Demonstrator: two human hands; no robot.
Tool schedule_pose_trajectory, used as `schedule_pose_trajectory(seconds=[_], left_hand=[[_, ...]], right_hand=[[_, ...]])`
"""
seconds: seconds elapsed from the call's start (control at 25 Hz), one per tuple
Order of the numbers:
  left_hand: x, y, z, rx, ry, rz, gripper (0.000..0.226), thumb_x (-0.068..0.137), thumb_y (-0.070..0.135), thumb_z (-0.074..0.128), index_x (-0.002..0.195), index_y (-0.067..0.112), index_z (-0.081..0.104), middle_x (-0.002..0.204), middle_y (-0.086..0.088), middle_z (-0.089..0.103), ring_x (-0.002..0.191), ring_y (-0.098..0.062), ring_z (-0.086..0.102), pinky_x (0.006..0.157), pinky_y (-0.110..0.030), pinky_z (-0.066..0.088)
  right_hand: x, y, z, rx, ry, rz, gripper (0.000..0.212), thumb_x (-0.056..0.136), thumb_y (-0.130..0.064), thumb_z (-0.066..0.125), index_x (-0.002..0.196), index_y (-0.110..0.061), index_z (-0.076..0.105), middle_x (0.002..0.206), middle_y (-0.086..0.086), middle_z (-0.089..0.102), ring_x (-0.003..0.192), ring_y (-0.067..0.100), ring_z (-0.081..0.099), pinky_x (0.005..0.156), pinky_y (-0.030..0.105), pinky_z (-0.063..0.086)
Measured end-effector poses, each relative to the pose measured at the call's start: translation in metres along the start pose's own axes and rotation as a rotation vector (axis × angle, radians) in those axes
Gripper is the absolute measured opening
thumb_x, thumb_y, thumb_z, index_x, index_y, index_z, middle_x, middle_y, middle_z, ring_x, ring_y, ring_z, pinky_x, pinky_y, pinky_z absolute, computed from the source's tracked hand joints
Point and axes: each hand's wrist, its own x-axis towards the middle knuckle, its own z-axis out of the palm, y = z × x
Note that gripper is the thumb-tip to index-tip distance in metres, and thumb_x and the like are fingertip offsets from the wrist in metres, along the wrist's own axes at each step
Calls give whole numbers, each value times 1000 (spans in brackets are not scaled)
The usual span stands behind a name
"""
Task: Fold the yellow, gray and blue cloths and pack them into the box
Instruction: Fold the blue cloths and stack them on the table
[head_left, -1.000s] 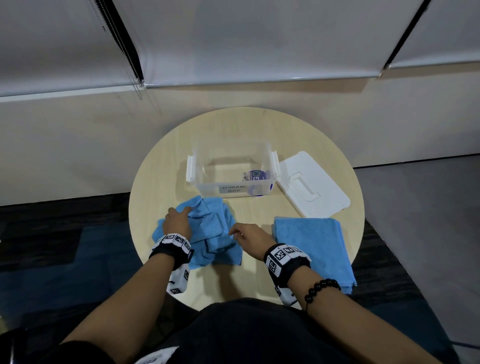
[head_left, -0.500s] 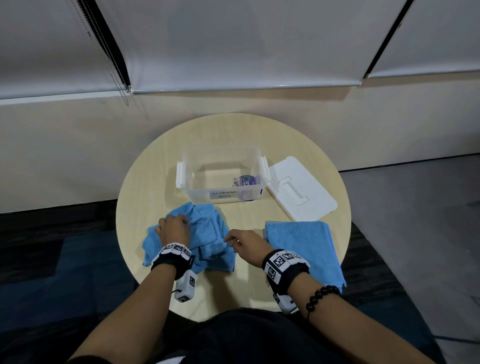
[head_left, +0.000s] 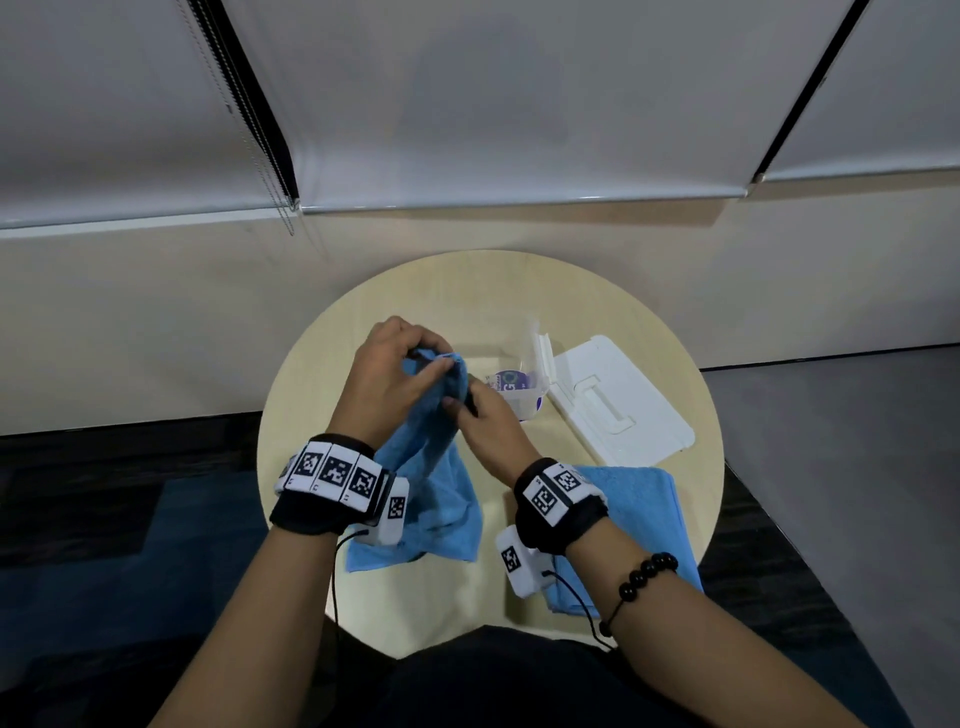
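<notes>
A crumpled blue cloth hangs from both hands above the round wooden table. My left hand pinches its top edge, raised in front of the box. My right hand grips the same cloth just right of and below the left hand. The cloth's lower end trails on the table near the front edge. A second blue cloth, folded flat, lies at the front right, partly under my right wrist. The clear plastic box stands behind the hands, mostly hidden by them.
The box's white lid lies flat on the table, right of the box. A pale wall with lowered blinds rises behind the table. Dark carpet surrounds the table on the left.
Both hands have lifted the crumpled blue cloth off the table and raised it in front of the box. The camera has moved closer and tilted.
</notes>
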Motion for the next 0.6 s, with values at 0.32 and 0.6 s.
schedule_pose_trajectory(seconds=[0.32,0.6], left_hand=[[7,23,-16,-283,244,-94,8,92,11,66,98,15,66,115,4,63,112,-11,58,99,-23,45],[25,69,-55,-306,436,43,13,96,27,66,85,27,59,73,17,54,69,0,48,65,-17,42]], right_hand=[[-7,-37,-27,230,-90,-184,20,88,-15,69,88,-7,50,82,0,54,78,16,53,71,33,45],[-7,-49,-56,328,-244,-156,14,103,-24,54,97,-13,58,89,4,54,85,17,51,78,27,42]])
